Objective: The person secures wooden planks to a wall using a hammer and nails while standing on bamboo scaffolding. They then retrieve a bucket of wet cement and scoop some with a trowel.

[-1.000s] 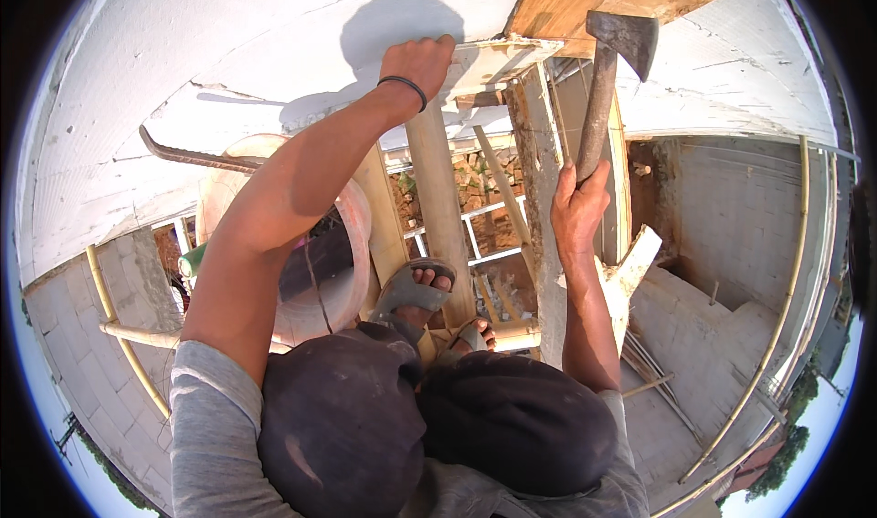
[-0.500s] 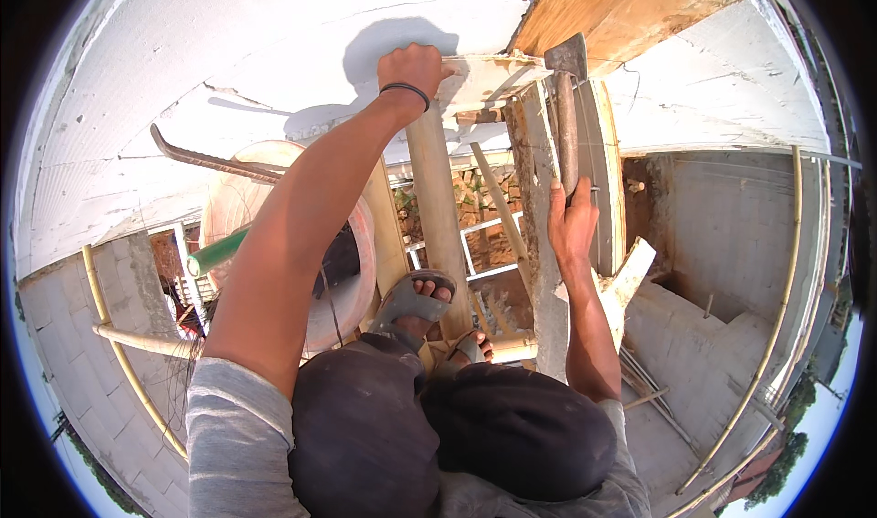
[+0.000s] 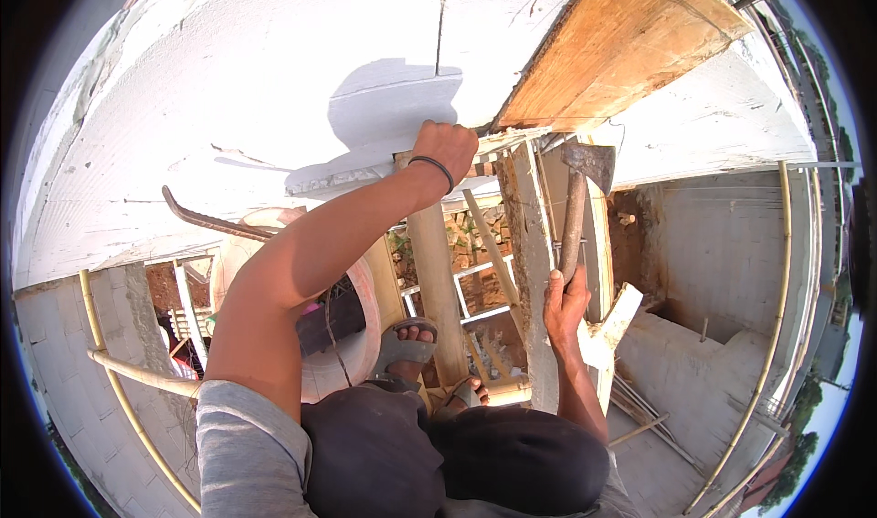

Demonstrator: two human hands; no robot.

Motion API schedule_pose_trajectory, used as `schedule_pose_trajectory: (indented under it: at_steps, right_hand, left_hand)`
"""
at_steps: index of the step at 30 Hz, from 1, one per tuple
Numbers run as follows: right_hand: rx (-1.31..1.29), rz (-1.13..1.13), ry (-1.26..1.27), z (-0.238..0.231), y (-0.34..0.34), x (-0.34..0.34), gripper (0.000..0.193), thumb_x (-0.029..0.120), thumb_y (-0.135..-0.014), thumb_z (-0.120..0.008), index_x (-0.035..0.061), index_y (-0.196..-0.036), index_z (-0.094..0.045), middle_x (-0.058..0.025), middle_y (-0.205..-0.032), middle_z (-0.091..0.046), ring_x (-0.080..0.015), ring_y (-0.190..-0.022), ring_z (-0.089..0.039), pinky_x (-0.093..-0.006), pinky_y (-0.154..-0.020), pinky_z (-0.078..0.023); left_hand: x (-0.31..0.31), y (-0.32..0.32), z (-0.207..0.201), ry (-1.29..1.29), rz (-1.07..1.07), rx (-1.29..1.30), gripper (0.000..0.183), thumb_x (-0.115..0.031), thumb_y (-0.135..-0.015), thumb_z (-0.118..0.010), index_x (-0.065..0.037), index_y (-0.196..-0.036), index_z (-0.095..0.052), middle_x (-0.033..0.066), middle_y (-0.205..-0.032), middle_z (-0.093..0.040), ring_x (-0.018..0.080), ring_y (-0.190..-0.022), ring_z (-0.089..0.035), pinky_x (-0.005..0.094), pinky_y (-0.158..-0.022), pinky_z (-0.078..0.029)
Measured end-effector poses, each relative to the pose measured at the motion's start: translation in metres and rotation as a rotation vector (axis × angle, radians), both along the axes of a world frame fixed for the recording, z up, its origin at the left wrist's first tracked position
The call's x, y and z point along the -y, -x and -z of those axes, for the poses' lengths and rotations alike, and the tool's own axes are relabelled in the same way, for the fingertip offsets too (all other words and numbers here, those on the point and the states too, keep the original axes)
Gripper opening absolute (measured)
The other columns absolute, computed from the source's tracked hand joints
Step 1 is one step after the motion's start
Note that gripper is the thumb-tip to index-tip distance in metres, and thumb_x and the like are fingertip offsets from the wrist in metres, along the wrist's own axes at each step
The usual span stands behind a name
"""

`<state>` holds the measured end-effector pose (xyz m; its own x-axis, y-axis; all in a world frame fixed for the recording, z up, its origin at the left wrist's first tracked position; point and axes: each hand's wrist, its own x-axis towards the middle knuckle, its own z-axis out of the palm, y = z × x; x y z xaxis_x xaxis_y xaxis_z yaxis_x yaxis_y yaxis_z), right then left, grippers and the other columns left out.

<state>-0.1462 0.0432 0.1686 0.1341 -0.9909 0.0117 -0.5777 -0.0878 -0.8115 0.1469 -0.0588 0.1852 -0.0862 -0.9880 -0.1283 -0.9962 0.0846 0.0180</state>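
Observation:
My left hand [image 3: 445, 153] is closed around the left end of a short pale board [image 3: 516, 140], seen nearly edge-on beside the white block wall. A dark band circles that wrist. In my right hand [image 3: 566, 306] is the wooden handle of a hatchet [image 3: 574, 212]. Its dark, flared metal head points up, just right of the board's far end. The fingers wrap the lower part of the handle, next to an upright rough timber plank [image 3: 539, 271]. My left fingertips are mostly hidden behind the knuckles.
A plywood sheet [image 3: 621, 47] leans over the white wall [image 3: 274, 70]. My sandalled feet [image 3: 406, 349] rest on timber poles [image 3: 438, 280] above an open drop. A pinkish round tub [image 3: 365, 335] and a curved metal bar [image 3: 206, 221] lie left. Bamboo poles [image 3: 776, 335] stand right.
The view has tipped, so the scene sits lower. The board has turned from showing its face to nearly edge-on. Both hands appear closer to me, and the hatchet head has tilted rightward.

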Motion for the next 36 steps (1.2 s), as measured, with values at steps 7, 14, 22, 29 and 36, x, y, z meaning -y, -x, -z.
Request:
schedule_pose_trajectory:
  at_steps: [7,14,22,29,36]
  right_hand:
    - [-0.127,0.089,-0.130,0.017,0.030,-0.027,0.025,0.022,-0.098,-0.054,-0.0008,-0.091,-0.048,-0.0077,-0.056,-0.047,-0.0132,-0.049,-0.045,-0.0321,-0.046,-0.037]
    - [-0.024,0.124,-0.173,0.037,0.021,-0.020,0.030,0.028,-0.097,-0.055,0.0014,-0.086,-0.047,-0.0042,-0.056,-0.047,-0.0111,-0.050,-0.045,-0.0294,-0.046,-0.036]
    - [-0.063,0.027,-0.149,0.036,0.010,-0.013,0.029,0.028,-0.096,-0.057,-0.0006,-0.094,-0.052,-0.0105,-0.062,-0.054,-0.0180,-0.055,-0.053,-0.0335,-0.052,-0.042]
    - [-0.154,-0.052,-0.061,0.017,0.009,0.002,0.034,0.032,-0.095,-0.058,-0.0014,-0.100,-0.054,-0.0145,-0.063,-0.056,-0.0226,-0.055,-0.056,-0.0350,-0.054,-0.046]
    - [-0.042,-0.095,0.146,-0.010,-0.004,0.029,0.034,0.032,-0.096,-0.058,-0.0012,-0.100,-0.055,-0.0137,-0.062,-0.055,-0.0205,-0.054,-0.055,-0.0348,-0.053,-0.045]
  left_hand:
    - [-0.033,0.020,0.017,0.144,0.184,0.088,0.008,-0.009,-0.075,-0.060,-0.004,-0.079,-0.057,0.0075,-0.065,-0.059,0.0194,-0.056,-0.062,0.0351,-0.055,-0.043]
    - [-0.041,0.017,0.021,0.228,0.157,0.093,0.011,-0.009,-0.074,-0.060,-0.004,-0.080,-0.053,0.0070,-0.065,-0.055,0.0197,-0.053,-0.060,0.0331,-0.051,-0.042]
    - [-0.006,-0.018,0.015,0.315,-0.064,0.013,0.006,-0.011,-0.072,-0.065,-0.006,-0.073,-0.061,0.0071,-0.059,-0.062,0.0208,-0.052,-0.065,0.0342,-0.046,-0.046]
    - [0.000,-0.035,0.016,0.290,-0.153,0.000,0.032,-0.037,-0.076,-0.074,-0.010,-0.062,-0.065,0.0104,-0.058,-0.065,0.0232,-0.052,-0.067,0.0345,-0.048,-0.051]
    - [-0.008,-0.032,0.003,0.072,-0.364,-0.104,0.041,-0.050,-0.079,-0.069,-0.009,-0.074,-0.072,0.0117,-0.073,-0.070,0.0260,-0.069,-0.070,0.0377,-0.060,-0.055]
